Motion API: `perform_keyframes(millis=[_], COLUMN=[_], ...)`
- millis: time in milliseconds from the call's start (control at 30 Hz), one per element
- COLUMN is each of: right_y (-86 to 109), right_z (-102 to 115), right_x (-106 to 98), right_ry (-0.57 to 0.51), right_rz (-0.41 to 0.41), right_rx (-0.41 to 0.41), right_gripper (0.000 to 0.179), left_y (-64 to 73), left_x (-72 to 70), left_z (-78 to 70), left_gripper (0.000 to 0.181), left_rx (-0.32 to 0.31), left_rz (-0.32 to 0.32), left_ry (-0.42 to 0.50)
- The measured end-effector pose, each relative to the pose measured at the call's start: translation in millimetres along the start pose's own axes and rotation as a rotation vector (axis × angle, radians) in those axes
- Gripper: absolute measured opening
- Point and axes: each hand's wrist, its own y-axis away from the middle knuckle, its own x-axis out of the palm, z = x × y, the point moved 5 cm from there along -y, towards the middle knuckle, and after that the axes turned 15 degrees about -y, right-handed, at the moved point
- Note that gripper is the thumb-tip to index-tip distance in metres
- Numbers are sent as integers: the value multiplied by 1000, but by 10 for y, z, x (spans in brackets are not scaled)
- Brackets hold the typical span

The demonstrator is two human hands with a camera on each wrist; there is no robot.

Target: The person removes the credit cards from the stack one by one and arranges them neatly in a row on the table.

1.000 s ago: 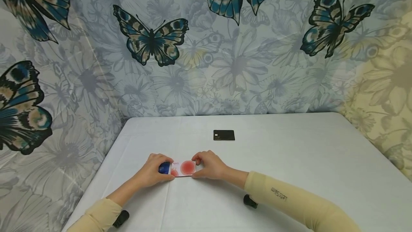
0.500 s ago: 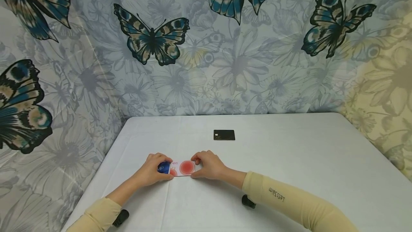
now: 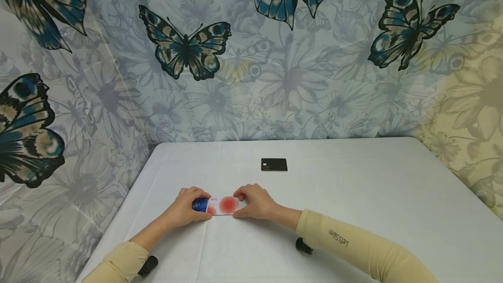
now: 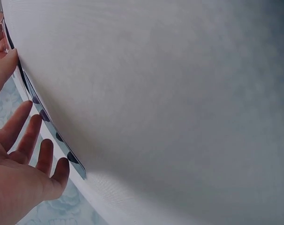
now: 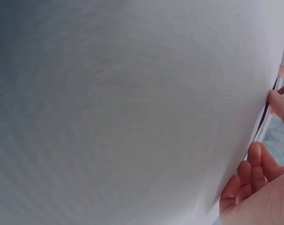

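A white card (image 3: 229,205) printed with red circles lies low over the white table, end to end with or overlapping a blue card (image 3: 199,204) with pale lettering. My left hand (image 3: 186,208) pinches the cards near their junction, thumb on the near edge and index finger on the far edge; it covers part of the blue card. At the other end, my right hand (image 3: 257,202) pinches the white card's near and far edges. Seen edge-on in the left wrist view, a card strip with dark spots (image 4: 72,157) runs past the spread left fingers.
A black card (image 3: 274,164) marked VIP lies farther back on the white-covered table (image 3: 353,195). Butterfly-patterned cloth (image 3: 291,77) hangs behind and to both sides. Dark wrist devices (image 3: 148,266) sit under both forearms.
Both hands have shifted very slightly left with the cards, keeping the same hold. A bit more of the blue card's lettering shows now. The black card has stayed in place.
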Motion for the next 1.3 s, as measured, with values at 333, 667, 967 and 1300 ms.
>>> perform_keyframes(millis=[333, 667, 967, 1300], right_y=[19, 28, 27, 95], right_z=[7, -5, -6, -28], right_x=[-9, -17, -48, -123], right_ry=[0, 5, -18, -122], right_rz=[-4, -10, 3, 11], right_rx=[-9, -10, -21, -90], right_gripper=[42, 42, 43, 43], left_y=[-16, -18, -34, 18], left_x=[13, 7, 9, 15], left_z=[7, -12, -21, -133], left_gripper=[48, 49, 50, 50], left_rx=[-23, -40, -45, 42], left_rz=[20, 33, 25, -17], left_ry=[2, 5, 9, 40])
